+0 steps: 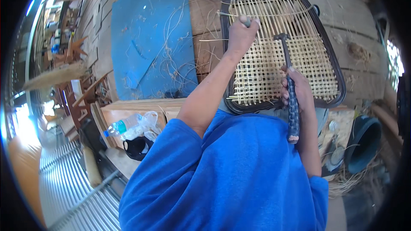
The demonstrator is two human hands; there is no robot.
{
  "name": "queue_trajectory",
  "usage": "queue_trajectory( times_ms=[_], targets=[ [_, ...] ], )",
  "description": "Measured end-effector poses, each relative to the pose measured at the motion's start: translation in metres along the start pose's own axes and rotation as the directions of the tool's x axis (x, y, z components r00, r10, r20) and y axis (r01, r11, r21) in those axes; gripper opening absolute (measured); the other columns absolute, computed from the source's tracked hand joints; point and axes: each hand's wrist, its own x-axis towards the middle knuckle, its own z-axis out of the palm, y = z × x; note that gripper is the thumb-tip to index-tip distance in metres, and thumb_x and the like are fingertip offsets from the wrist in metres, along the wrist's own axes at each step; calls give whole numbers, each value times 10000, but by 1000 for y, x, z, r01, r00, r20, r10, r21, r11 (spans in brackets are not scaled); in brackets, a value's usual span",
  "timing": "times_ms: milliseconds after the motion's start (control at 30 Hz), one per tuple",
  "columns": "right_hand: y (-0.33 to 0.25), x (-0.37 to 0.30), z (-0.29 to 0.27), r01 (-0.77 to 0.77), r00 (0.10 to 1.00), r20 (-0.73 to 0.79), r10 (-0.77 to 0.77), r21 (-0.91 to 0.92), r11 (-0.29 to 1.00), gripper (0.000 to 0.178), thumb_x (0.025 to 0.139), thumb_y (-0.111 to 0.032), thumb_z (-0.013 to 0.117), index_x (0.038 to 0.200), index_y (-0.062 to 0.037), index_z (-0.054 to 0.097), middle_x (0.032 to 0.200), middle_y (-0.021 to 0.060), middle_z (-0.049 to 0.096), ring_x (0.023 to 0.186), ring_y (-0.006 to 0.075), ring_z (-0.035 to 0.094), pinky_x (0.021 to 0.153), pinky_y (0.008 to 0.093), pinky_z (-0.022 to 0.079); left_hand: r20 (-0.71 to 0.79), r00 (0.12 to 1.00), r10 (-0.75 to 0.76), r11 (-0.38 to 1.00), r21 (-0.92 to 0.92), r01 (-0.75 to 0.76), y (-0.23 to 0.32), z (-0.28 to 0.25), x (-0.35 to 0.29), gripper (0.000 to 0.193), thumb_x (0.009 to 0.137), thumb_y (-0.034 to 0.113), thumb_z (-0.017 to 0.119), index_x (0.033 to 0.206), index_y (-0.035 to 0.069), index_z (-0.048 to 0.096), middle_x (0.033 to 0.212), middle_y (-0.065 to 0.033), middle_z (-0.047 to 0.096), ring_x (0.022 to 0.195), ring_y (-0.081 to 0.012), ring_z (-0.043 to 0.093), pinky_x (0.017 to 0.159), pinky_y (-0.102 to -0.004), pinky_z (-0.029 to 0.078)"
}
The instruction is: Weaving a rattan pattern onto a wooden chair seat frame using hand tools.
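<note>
A dark oval-cornered frame (341,86) lies across my lap, strung with pale cane strips. The woven cane mesh (253,69) is tight in the near half; the far half shows mostly lengthwise strands. My left hand (243,37) is closed over the frame's left side around a short greenish-grey tool (245,21); only its end shows. My right hand (298,89) grips a hammer (293,109) by its dark checkered handle, near the middle. The hammer's head (281,37) points away from me, over the border between dense and open weave.
Left of the frame lies a blue sheet (150,38) strewn with loose cane strands. Beside my left elbow, a plastic bottle (124,124) and a clear bag (147,124) sit on a wooden surface. A dark bucket (364,143) stands at the lower right, with cane scraps around it.
</note>
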Motion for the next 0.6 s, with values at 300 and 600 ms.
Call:
queue_trajectory(
  times_ms=[300,600],
  targets=[
    [5,4,16,-87,993,74,97,-133,987,379,928,-325,423,1151,-19,417,648,-10,439,411,74,407,318,216,353,89,995,47,982,180,-62,4,4,-5,302,778,288,615,761,-9,564,658,-148,598,624,-299,593,606,-378,468],
    [5,-13,3,-111,993,36,115,-94,989,350,941,-287,387,1166,-19,409,661,7,447,414,83,411,322,231,368,50,999,-9,997,79,5,20,-21,-20,311,789,261,633,687,1,496,573,-84,523,536,-147,474,559,-312,432]
  ],
)
